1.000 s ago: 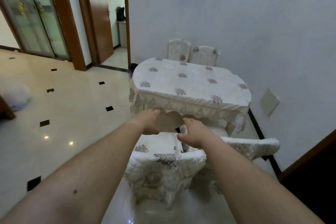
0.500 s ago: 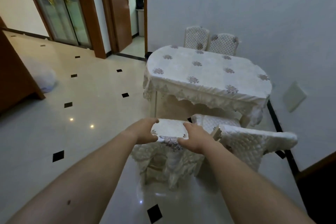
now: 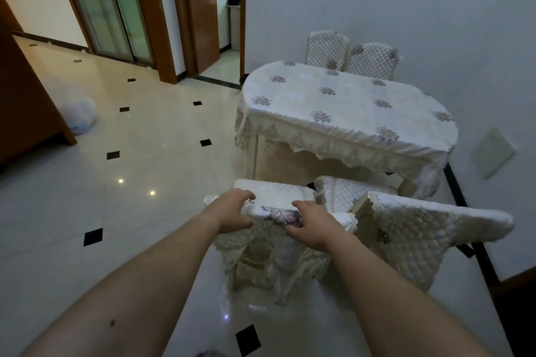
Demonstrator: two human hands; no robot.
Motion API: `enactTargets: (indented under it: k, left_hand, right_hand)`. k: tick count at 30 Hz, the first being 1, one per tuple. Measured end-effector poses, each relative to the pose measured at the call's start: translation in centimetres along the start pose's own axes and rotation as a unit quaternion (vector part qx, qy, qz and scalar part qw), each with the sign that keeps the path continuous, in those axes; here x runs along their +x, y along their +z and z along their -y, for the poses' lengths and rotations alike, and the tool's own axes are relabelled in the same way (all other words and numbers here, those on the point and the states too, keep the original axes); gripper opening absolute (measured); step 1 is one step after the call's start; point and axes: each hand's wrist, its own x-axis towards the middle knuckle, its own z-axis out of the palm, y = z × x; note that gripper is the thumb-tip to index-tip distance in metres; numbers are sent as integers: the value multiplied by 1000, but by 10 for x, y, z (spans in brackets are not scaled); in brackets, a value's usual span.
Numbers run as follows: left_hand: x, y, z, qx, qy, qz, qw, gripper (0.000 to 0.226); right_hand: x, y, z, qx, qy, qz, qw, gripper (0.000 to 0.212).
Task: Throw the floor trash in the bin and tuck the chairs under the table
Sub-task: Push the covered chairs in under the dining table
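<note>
A white quilted chair [image 3: 278, 197] with a floral patch on its back stands in front of me, just short of the table [image 3: 342, 113], which wears a flowered white cloth. My left hand [image 3: 235, 210] grips the top of the chair back on its left side. My right hand [image 3: 311, 224] grips the same top edge on its right side. A second quilted chair [image 3: 420, 229] stands at an angle to the right, its seat partly under the table. Two more chairs [image 3: 351, 56] are tucked in at the far side.
A white plastic bag [image 3: 79, 113] lies on the tiled floor at the left beside a brown wooden cabinet [image 3: 26, 101]. Glass doors [image 3: 107, 6] and an open doorway [image 3: 229, 14] are at the back. The grey wall [image 3: 435, 9] runs along the right.
Both hands came down from above the seat and closed round the top of the chair back. My view has swung right and back, and the chair now sits nearer the table.
</note>
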Motion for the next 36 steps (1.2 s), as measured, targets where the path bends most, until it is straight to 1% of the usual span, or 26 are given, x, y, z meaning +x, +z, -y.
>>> enactTargets:
  k: [3, 9, 12, 14, 17, 27, 32, 36]
  left_hand:
    - [8, 16, 6, -23, 6, -7, 1000, 71]
    - [21, 34, 6, -41, 15, -56, 997, 52]
    - [28, 39, 5, -42, 18, -78, 996, 42]
    - [32, 40, 6, -39, 18, -79, 996, 40]
    - [36, 38, 7, -35, 21, -82, 996, 41]
    - [53, 24, 8, -44, 12, -66, 997, 42]
    - [68, 14, 14, -43, 14, -50, 998, 44]
    - [83, 5, 23, -39, 14, -41, 998, 46]
  right_hand:
    - [5, 13, -7, -18, -13, -26, 999, 54]
    - [12, 24, -19, -14, -28, -78, 996, 41]
    - [14, 28, -25, -10, -18, -92, 996, 35]
    - [17, 28, -30, -8, -2, -99, 995, 33]
    - [23, 27, -35, -6, 5, -99, 995, 37]
    - [44, 23, -34, -6, 19, -100, 995, 33]
    - [59, 25, -32, 18, 40, -113, 993, 26]
    - [70, 28, -24, 55, 57, -136, 987, 25]
